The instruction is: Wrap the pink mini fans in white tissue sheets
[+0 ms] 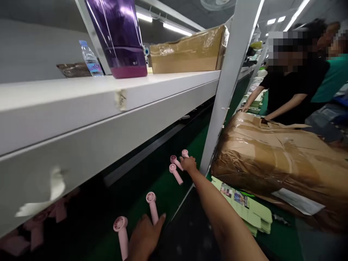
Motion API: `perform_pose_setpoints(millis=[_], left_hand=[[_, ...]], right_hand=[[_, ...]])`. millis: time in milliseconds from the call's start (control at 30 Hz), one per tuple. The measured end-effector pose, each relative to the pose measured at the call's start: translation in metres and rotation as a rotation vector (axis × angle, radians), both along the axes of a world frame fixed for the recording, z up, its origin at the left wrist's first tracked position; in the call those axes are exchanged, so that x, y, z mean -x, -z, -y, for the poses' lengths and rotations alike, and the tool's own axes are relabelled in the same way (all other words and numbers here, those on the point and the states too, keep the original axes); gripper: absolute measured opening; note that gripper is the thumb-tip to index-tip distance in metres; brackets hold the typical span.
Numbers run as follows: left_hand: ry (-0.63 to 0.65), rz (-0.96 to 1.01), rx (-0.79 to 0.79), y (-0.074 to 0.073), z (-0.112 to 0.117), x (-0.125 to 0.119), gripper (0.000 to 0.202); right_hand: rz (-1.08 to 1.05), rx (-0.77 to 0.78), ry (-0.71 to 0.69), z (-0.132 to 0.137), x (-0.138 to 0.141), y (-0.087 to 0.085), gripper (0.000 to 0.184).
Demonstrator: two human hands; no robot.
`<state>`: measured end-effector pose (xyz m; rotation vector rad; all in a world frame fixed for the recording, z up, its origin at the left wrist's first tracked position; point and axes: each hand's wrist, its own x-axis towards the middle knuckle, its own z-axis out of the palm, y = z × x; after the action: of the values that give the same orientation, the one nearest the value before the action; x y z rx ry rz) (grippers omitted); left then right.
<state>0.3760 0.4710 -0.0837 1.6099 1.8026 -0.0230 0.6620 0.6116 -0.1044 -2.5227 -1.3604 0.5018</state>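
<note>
Dark green work surface [163,189] running away from me, under and alongside a white shelf [168,87]. Five pale pink handheld fans with round heads and straight handles within reach, all lying on the green.

My left hand [146,233]: low, back upward, thumb spread from the fingers. The handle of one pink fan [152,206] runs down between thumb and fingers; cannot tell whether I grip it. A second, nearer fan [122,233] lies along the outer side of this hand, its lower end cut by the frame edge.

My right hand [189,164]: arm stretched forward, fingers curled downward over the handle of the farthest fan [185,153], only its head showing clear. Cannot tell if the grasp is closed. Two more fans just beside it: a darker-centred one [177,163] near my fingertips, and a lower one [176,175] slanting toward me.

Right of the pale metal post [231,72]: a bulky brown parcel [277,156] bound in clear tape; in front of it, a stack of pale green printed cards [246,210]. Beyond the parcel, a co-worker in a black shirt [296,83], both arms reaching down.

On the shelf: a taped cardboard box [187,50], a glossy purple container [123,40], a clear blue-capped bottle [91,59].
</note>
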Motion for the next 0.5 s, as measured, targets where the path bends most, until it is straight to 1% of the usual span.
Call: perform_pose_setpoints(millis=[67, 100, 167, 200, 267, 367, 400, 433, 500], left_hand=[[0.001, -0.051, 0.004, 0.007, -0.020, -0.024, 0.069], [-0.003, -0.055, 0.000, 0.008, -0.027, -0.029, 0.060], [-0.006, -0.036, -0.014, 0.006, -0.033, -0.025, 0.045], [-0.004, -0.026, -0.030, 0.002, -0.031, -0.016, 0.043], [-0.021, -0.043, -0.112, -0.010, -0.018, 0.007, 0.044], [-0.140, -0.109, -0.219, -0.024, 0.009, 0.037, 0.055], [-0.188, -0.117, -0.214, -0.025, 0.016, 0.042, 0.058], [-0.230, -0.111, -0.172, -0.025, 0.020, 0.044, 0.061], [-0.265, -0.068, -0.052, -0.018, 0.022, 0.040, 0.065]], right_hand=[[0.020, -0.006, -0.069, 0.008, 0.016, 0.005, 0.067], [0.033, -0.007, -0.099, 0.011, 0.023, 0.006, 0.073], [0.060, -0.008, -0.126, 0.017, 0.036, 0.008, 0.082], [0.068, -0.007, -0.124, 0.019, 0.041, 0.008, 0.082], [0.066, -0.002, -0.110, 0.021, 0.047, 0.006, 0.073], [0.027, 0.013, -0.107, 0.024, 0.052, 0.000, 0.060], [0.010, 0.018, -0.107, 0.026, 0.054, -0.003, 0.060], [-0.008, 0.021, -0.104, 0.028, 0.056, -0.008, 0.061], [-0.055, 0.018, -0.099, 0.035, 0.061, -0.022, 0.064]])
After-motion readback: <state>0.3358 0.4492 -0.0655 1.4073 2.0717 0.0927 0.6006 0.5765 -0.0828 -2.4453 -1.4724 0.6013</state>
